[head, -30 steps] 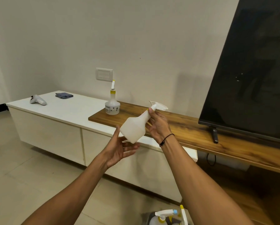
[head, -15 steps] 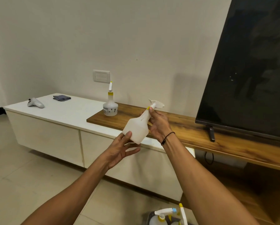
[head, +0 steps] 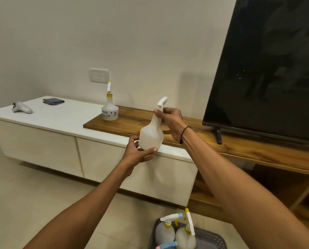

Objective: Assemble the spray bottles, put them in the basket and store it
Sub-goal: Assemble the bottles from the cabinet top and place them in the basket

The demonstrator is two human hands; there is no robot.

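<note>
bottle in hand: translucent white plastic spray bottle (head: 151, 133) now stands close to upright in mid-air in front of the white cabinet (head: 64, 119); a second ago it was tilted hard, base low-left, trigger head up-right.
left hand (head: 137, 153): has moved from hovering open beside the base to cupping it from below, thumb tip pressed on the lower front wall, fingers curled round the underside.
right hand (head: 169, 121): still clamped on the neck and yellow collar, fingers wrapped tight; white trigger head (head: 162, 101) now points up instead of sideways.
meaning: looks like the head is being screwed down or has just been seated (cannot tell whether the thread is fully home). Judging by that, this bottle is near ready for the basket.
basket: dark grey perforated plastic basket (head: 211, 239) on the floor below, holding two assembled bottles with white trigger heads (head: 175, 230); a blue-and-pink sprayer part (head: 166, 246) shows at the frame edge.
remaining: one more clear spray bottle with a yellow collar (head: 109, 109) stands on the wooden shelf (head: 239, 146), well apart from both hands.
view: camera has tipped down since the earlier frame (more basket showing, black TV (head: 268, 69) further right).
next: drop this one in the basket, fetch the shelf bottle, then store the basket.
</note>
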